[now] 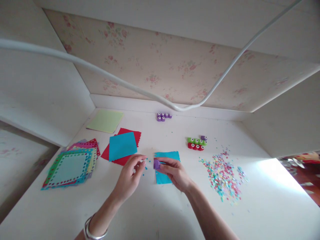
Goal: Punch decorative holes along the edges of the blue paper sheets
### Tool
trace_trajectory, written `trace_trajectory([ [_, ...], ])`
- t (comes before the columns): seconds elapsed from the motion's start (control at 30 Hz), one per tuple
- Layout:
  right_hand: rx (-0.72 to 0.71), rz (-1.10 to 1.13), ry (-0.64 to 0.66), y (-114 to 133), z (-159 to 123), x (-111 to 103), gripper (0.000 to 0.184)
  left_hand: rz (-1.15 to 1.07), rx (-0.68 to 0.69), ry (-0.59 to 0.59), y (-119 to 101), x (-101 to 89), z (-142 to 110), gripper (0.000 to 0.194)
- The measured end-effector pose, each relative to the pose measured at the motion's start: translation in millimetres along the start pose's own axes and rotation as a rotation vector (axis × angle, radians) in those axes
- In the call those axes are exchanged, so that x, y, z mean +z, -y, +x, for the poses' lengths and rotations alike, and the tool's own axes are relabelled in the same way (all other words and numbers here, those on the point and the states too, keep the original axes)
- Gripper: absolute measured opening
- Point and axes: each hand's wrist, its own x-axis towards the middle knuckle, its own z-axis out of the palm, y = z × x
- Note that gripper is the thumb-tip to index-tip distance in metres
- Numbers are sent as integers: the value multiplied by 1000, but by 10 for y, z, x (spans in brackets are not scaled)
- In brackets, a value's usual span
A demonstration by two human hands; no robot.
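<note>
A small purple craft punch [156, 164] is gripped between the thumb and fingers of my right hand [176, 171], over the left edge of a blue paper sheet [163, 179]. Part of the sheet is hidden under that hand. To the left, my left hand [132, 171] hovers with its fingers curved and apart, and nothing shows between them. Tiny blue paper bits [146, 168] lie on the table between my two hands.
Several purple punches [163, 116] stand at the back, with green and red punches [197, 141] to the right. Scattered confetti [225, 176] lies farther right. On the left are bordered sheets [71, 166], red and blue paper [123, 146], and pale green paper [105, 120]. A white cable [140, 90] hangs across.
</note>
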Motion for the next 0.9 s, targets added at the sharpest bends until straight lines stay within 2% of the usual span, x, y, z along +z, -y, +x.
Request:
trace_trajectory([
  [0.1,-158,-445,124,74,44,26,23,120,108,60,21,-58,-35,23],
  [0.17,-236,-679,205,119,78,83,29,207,204,133,56,-72,-70,26],
  [0.27,-250,-906,276,156,115,164,34,292,283,227,150,-47,-133,38],
  [0.33,-257,-979,282,157,109,159,37,327,290,244,225,-12,-173,44],
  [0.4,-282,-1005,198,136,58,80,44,360,294,240,288,21,-205,43],
  [0.43,-286,-1014,98,116,13,13,44,377,297,242,311,34,-216,41],
  [0.57,-186,-1138,-485,-39,-241,-322,41,409,289,254,341,70,-226,32],
  [0.63,-113,-1237,-624,-143,-357,-446,50,390,277,249,336,93,-213,30],
  [0.7,-46,-1292,-641,-220,-426,-506,57,357,272,240,331,125,-195,28],
  [0.77,31,-1279,-601,-240,-443,-517,58,323,266,231,333,160,-180,26],
  [0.9,172,-1173,-499,-139,-404,-521,54,268,237,216,360,198,-173,26],
])
